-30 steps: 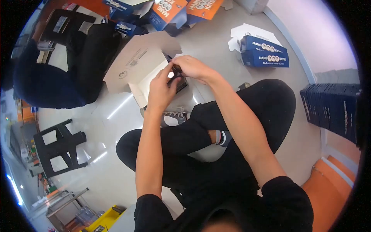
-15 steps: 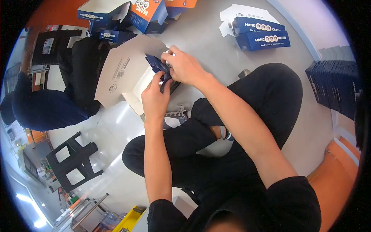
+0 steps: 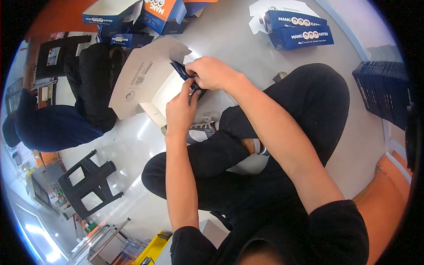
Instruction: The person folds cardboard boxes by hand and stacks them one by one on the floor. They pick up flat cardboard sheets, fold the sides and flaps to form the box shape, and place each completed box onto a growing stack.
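Observation:
An unfolded carton point(image 3: 137, 81), cream on the inside, lies open in front of my shins, its wide printed lid spread to the left. My left hand point(image 3: 180, 108) pinches the dark blue flap point(image 3: 179, 70) at the carton's near right side with thumb and fingers. From the right, my right hand point(image 3: 212, 73) grips the same flap higher up, its fingertips curled over the edge. Both hands nearly touch each other there. The exact fold between the fingertips is partly hidden.
Two blue boxes point(image 3: 301, 37) stand at the upper right. Several orange and blue boxes point(image 3: 163, 15) are at the top. A stack of flat cartons point(image 3: 382, 90) stands right. A black stool point(image 3: 88, 183) lies left, below another person point(image 3: 62, 128) in dark clothes.
The view has shifted, so the surroundings sit differently in the frame. The blue flap, low between my hands before, now stands up above the carton's edge, and both hands remain on it.

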Demonstrator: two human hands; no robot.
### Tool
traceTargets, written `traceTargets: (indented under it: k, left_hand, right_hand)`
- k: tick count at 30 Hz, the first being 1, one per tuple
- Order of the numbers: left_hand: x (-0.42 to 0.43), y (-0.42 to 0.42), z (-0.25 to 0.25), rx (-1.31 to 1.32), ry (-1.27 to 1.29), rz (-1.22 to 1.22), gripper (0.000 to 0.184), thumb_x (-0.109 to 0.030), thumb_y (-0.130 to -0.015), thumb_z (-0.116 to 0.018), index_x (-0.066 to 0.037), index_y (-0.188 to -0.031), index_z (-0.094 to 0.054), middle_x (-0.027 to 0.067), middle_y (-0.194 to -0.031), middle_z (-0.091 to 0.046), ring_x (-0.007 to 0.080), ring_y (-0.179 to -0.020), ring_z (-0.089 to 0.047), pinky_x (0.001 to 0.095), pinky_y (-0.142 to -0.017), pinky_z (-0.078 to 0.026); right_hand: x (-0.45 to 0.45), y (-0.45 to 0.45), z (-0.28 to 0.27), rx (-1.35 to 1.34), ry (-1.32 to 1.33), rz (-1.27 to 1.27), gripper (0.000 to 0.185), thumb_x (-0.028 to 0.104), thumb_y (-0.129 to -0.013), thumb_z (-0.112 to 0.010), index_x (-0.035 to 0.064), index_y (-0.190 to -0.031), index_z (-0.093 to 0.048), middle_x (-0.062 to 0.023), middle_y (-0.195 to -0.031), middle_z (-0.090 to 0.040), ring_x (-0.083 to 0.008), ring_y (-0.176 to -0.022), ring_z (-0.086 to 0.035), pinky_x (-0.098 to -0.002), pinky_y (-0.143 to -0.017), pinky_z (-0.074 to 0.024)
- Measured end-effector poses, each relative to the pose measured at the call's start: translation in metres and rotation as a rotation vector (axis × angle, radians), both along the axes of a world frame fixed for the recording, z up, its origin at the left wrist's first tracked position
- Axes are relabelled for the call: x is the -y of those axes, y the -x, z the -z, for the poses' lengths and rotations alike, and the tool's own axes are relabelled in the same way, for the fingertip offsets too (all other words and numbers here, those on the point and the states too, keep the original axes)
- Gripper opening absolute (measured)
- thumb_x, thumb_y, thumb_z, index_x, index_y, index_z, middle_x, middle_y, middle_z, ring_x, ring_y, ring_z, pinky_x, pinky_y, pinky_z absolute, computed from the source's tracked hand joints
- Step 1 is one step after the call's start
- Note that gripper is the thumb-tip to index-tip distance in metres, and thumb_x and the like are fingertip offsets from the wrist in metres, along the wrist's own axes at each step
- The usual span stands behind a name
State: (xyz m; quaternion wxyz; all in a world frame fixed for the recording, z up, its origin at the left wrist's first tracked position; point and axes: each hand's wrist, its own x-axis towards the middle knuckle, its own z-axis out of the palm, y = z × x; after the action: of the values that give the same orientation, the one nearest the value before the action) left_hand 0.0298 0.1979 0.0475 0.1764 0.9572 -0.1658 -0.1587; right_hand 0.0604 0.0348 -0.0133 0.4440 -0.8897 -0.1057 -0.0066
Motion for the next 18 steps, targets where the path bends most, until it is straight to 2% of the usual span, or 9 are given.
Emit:
traceTargets:
  k: [2,6,7,11,13,14,15,16,18]
  left_hand:
    - [-0.003,0.001,0.005,0.026,-0.002,0.043,0.046,-0.026,-0.098,-0.061,-0.018,-0.141,-0.047,0.0206,-0.11,-0.07,0.0378,-0.102,-0.068,0.045,-0.082,-0.052]
    - [-0.001,0.009,-0.002,0.087,-0.067,0.174,0.056,-0.026,-0.1,-0.057,-0.02,-0.152,-0.037,0.0202,-0.115,-0.069,0.0381,-0.102,-0.067,0.0457,-0.082,-0.052]
    - [-0.003,0.012,0.002,0.131,-0.073,0.21,0.063,-0.027,-0.1,-0.057,-0.016,-0.156,-0.029,0.0197,-0.12,-0.067,0.0379,-0.106,-0.065,0.0461,-0.086,-0.052]
    - [-0.009,0.015,0.003,0.129,0.049,0.163,0.058,-0.024,-0.1,-0.056,-0.007,-0.151,-0.036,0.0175,-0.124,-0.065,0.0355,-0.112,-0.063,0.0441,-0.093,-0.05]
    - [-0.035,-0.004,0.015,0.569,0.123,-0.045,0.062,-0.024,-0.099,-0.057,0.002,-0.15,-0.033,0.0167,-0.111,-0.067,0.0386,-0.104,-0.062,0.0499,-0.092,-0.047]
    - [-0.065,-0.02,0.029,0.648,0.097,-0.145,0.057,-0.023,-0.099,-0.055,0.003,-0.146,-0.036,0.0198,-0.113,-0.066,0.0406,-0.106,-0.061,0.0505,-0.095,-0.045]
    - [-0.088,-0.033,0.038,0.726,0.07,-0.248,0.053,-0.023,-0.1,-0.054,0.005,-0.143,-0.038,0.0228,-0.114,-0.064,0.0426,-0.108,-0.059,0.0511,-0.097,-0.044]
    - [-0.09,-0.034,0.039,0.724,0.069,-0.25,0.053,-0.023,-0.1,-0.054,0.005,-0.143,-0.038,0.0228,-0.114,-0.064,0.0426,-0.108,-0.059,0.0511,-0.097,-0.044]
    - [-0.097,-0.035,0.039,0.548,0.01,-0.559,0.039,-0.018,-0.1,-0.05,0.007,-0.129,-0.046,0.0266,-0.115,-0.061,0.0446,-0.108,-0.059,0.0512,-0.094,-0.046]
  right_hand:
    - [-0.001,-0.001,0.003,0.037,-0.051,0.004,0.012,0.008,-0.081,-0.063,0.0031,-0.091,-0.066,-0.0176,-0.089,-0.069,-0.0385,-0.085,-0.066,-0.0463,-0.074,-0.0515]
    - [0.0,-0.002,0.002,-0.074,-0.121,0.028,0.012,0.01,-0.084,-0.062,0.0015,-0.092,-0.063,-0.0194,-0.087,-0.068,-0.0393,-0.083,-0.064,-0.0464,-0.072,-0.049]
    - [0.001,-0.002,0.0,-0.126,-0.138,0.027,0.013,0.013,-0.086,-0.062,0.0013,-0.092,-0.063,-0.0197,-0.085,-0.067,-0.0391,-0.083,-0.064,-0.0464,-0.072,-0.0483]
    - [-0.001,0.001,-0.012,-0.112,-0.153,0.043,0.025,0.025,-0.095,-0.057,0.0018,-0.104,-0.062,-0.021,-0.098,-0.068,-0.0396,-0.089,-0.065,-0.047,-0.075,-0.0505]
    - [-0.014,0.014,-0.017,0.043,-0.033,0.188,0.043,0.037,-0.102,-0.048,0.003,-0.127,-0.053,-0.0226,-0.115,-0.064,-0.0408,-0.096,-0.066,-0.0491,-0.081,-0.0524]
    - [-0.017,0.017,-0.018,0.039,-0.033,0.191,0.043,0.037,-0.102,-0.048,0.003,-0.127,-0.053,-0.0226,-0.115,-0.064,-0.0408,-0.096,-0.066,-0.0491,-0.081,-0.0524]
    - [-0.019,0.019,-0.021,-0.022,0.037,0.164,0.047,0.039,-0.103,-0.044,0.0033,-0.134,-0.046,-0.0234,-0.121,-0.061,-0.0418,-0.099,-0.065,-0.0505,-0.084,-0.0525]
    - [-0.021,0.02,-0.022,-0.083,0.107,0.133,0.052,0.04,-0.104,-0.041,0.0035,-0.142,-0.039,-0.0241,-0.127,-0.058,-0.0427,-0.102,-0.065,-0.052,-0.086,-0.0527]
    - [-0.025,0.018,-0.014,-0.115,0.104,0.122,0.051,0.039,-0.105,-0.039,0.004,-0.143,-0.038,-0.0242,-0.125,-0.059,-0.0425,-0.102,-0.065,-0.0528,-0.086,-0.0526]
